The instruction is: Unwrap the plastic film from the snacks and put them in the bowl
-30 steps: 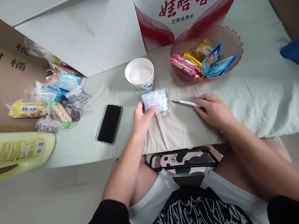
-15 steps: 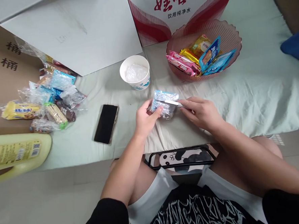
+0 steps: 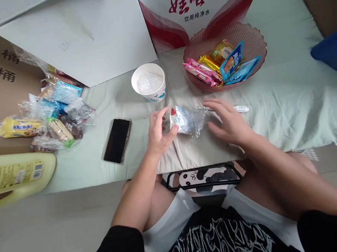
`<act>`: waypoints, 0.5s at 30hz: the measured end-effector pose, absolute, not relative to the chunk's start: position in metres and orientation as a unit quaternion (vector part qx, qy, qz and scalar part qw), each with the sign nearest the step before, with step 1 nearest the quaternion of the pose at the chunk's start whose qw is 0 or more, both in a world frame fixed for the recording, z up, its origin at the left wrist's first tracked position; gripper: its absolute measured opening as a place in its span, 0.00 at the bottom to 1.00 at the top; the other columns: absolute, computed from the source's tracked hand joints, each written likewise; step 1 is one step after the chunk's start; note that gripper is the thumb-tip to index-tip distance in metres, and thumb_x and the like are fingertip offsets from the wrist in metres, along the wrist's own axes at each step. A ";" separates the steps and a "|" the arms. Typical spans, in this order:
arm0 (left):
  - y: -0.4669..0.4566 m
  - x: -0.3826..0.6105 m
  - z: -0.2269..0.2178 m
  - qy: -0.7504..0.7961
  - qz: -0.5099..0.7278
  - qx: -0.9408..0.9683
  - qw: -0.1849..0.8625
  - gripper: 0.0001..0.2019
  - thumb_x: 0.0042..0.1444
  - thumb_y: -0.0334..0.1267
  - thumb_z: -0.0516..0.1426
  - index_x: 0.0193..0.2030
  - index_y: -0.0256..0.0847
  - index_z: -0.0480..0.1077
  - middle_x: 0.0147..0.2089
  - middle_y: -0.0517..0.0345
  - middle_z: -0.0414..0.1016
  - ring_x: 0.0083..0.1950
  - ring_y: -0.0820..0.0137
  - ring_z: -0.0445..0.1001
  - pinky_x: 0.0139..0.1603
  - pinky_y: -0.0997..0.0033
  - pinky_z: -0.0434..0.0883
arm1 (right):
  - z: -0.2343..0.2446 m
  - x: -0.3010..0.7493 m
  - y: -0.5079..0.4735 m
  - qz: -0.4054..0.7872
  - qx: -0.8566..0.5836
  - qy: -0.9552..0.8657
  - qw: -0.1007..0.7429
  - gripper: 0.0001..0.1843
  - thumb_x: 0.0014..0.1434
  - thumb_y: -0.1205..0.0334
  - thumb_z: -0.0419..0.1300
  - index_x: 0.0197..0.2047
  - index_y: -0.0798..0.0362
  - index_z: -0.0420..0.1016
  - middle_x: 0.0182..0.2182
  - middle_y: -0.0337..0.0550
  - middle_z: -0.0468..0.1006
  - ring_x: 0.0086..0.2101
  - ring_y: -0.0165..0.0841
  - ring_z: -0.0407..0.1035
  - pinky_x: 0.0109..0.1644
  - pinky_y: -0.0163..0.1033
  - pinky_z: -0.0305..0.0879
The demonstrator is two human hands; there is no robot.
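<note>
A small snack packet in crinkled clear plastic (image 3: 182, 121), with a red mark at its left end, lies on the cloth between my hands. My left hand (image 3: 161, 132) is beside it with fingers apart, the thumb at the packet's near left corner. To the right, my right hand (image 3: 228, 121) hovers with spread fingers and holds nothing. Partly under it lies a slim knife with a white handle (image 3: 241, 109); its thin metal end shows left of the fingers. Beyond the packet stands a paper cup (image 3: 163, 91) with clear plastic film inside.
A pink ribbed bowl (image 3: 259, 46) at the back right holds several wrapped snacks. At left are a black phone (image 3: 117, 140), a heap of packaged snacks (image 3: 61, 109) and a yellow jug (image 3: 23, 173). White boxes (image 3: 117, 34) stand behind, and a blue object (image 3: 331, 51) is far right.
My right hand has let go of the knife, which now lies on the cloth. The packet has been turned and set down, and my left hand's fingers have loosened from it.
</note>
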State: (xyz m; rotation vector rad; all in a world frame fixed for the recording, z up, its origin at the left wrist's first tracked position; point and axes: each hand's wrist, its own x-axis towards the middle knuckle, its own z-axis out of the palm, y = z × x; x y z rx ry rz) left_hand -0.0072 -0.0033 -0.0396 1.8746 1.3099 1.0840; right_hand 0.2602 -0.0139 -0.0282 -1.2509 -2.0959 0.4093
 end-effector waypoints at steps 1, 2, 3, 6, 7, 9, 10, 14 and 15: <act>-0.003 -0.007 -0.040 0.481 0.415 0.723 0.272 0.32 0.62 0.62 0.58 0.66 0.46 0.67 0.57 0.45 0.71 0.55 0.60 0.76 0.46 0.63 0.79 | -0.028 0.253 -0.016 0.167 -0.448 -0.811 0.337 0.34 0.60 0.68 0.57 0.69 0.48 0.64 0.66 0.54 0.71 0.64 0.48 0.67 0.64 0.56 0.67; -0.002 -0.007 -0.040 0.468 0.420 0.738 0.247 0.32 0.62 0.62 0.57 0.67 0.46 0.66 0.60 0.44 0.70 0.58 0.58 0.74 0.51 0.60 0.79 | -0.029 0.247 -0.017 0.172 -0.423 -0.822 0.340 0.34 0.60 0.69 0.56 0.69 0.48 0.64 0.67 0.53 0.71 0.65 0.47 0.66 0.64 0.56 0.66; -0.002 -0.008 -0.040 0.458 0.419 0.752 0.223 0.32 0.62 0.61 0.58 0.67 0.46 0.66 0.62 0.43 0.68 0.61 0.56 0.73 0.55 0.56 0.77 | -0.029 0.243 -0.019 0.173 -0.406 -0.833 0.335 0.33 0.59 0.71 0.55 0.68 0.47 0.66 0.65 0.51 0.74 0.65 0.46 0.66 0.64 0.55 0.65; -0.001 -0.010 -0.040 0.472 0.382 0.779 0.156 0.30 0.55 0.55 0.65 0.61 0.44 0.71 0.66 0.42 0.66 0.66 0.52 0.69 0.64 0.48 0.72 | -0.031 0.238 -0.021 0.162 -0.399 -0.848 0.308 0.25 0.59 0.73 0.55 0.56 0.45 0.77 0.49 0.44 0.84 0.57 0.44 0.72 0.60 0.52 0.64; -0.001 -0.011 -0.038 0.485 0.368 0.779 0.151 0.26 0.55 0.52 0.66 0.57 0.44 0.73 0.66 0.43 0.67 0.66 0.52 0.70 0.65 0.47 0.72 | -0.030 0.239 -0.021 0.157 -0.406 -0.846 0.309 0.22 0.58 0.72 0.55 0.52 0.45 0.79 0.45 0.43 0.85 0.54 0.43 0.74 0.58 0.51 0.64; -0.002 -0.011 -0.035 0.503 0.361 0.766 0.172 0.14 0.57 0.44 0.65 0.48 0.43 0.77 0.59 0.47 0.74 0.61 0.57 0.75 0.63 0.51 0.74 | -0.028 0.244 -0.020 0.154 -0.426 -0.832 0.322 0.16 0.58 0.72 0.56 0.43 0.47 0.80 0.40 0.43 0.85 0.50 0.43 0.75 0.55 0.50 0.64; -0.001 -0.011 -0.033 0.507 0.371 0.753 0.194 0.09 0.58 0.41 0.63 0.44 0.42 0.77 0.55 0.49 0.76 0.57 0.59 0.77 0.60 0.54 0.75 | -0.026 0.247 -0.020 0.158 -0.436 -0.823 0.328 0.13 0.58 0.71 0.56 0.40 0.47 0.79 0.39 0.42 0.85 0.49 0.43 0.76 0.54 0.50 0.64; 0.000 -0.012 -0.024 0.540 0.466 0.609 0.348 0.07 0.58 0.42 0.62 0.34 0.42 0.73 0.36 0.56 0.78 0.38 0.69 0.78 0.41 0.67 0.77 | -0.018 0.260 -0.016 0.189 -0.474 -0.784 0.354 0.09 0.56 0.70 0.57 0.33 0.47 0.76 0.37 0.42 0.85 0.47 0.44 0.78 0.55 0.52 0.69; 0.001 -0.013 -0.023 0.552 0.490 0.551 0.388 0.07 0.57 0.42 0.62 0.33 0.42 0.71 0.33 0.59 0.76 0.34 0.71 0.76 0.36 0.70 0.75 | -0.017 0.263 -0.015 0.191 -0.488 -0.770 0.363 0.08 0.55 0.70 0.57 0.32 0.47 0.75 0.38 0.43 0.85 0.47 0.44 0.78 0.55 0.53 0.70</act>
